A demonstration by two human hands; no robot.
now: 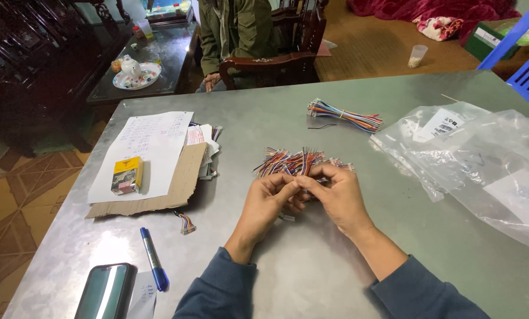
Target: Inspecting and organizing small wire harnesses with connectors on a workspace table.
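My left hand (267,201) and my right hand (335,195) meet over the grey metal table (312,260), fingers pinched together on a small wire piece from the loose pile of multicoloured short wires (294,160) just beyond my fingertips. What exactly sits between the fingertips is too small to make out. A tied bundle of coloured wires (344,116) lies farther back.
Clear plastic bags (483,159) cover the right side. At left lie a white sheet (152,142) on cardboard (176,186), a small yellow box (127,175), a blue marker (153,259), a phone (105,290) and a small wire connector (186,224). A seated person (235,35) is beyond the table.
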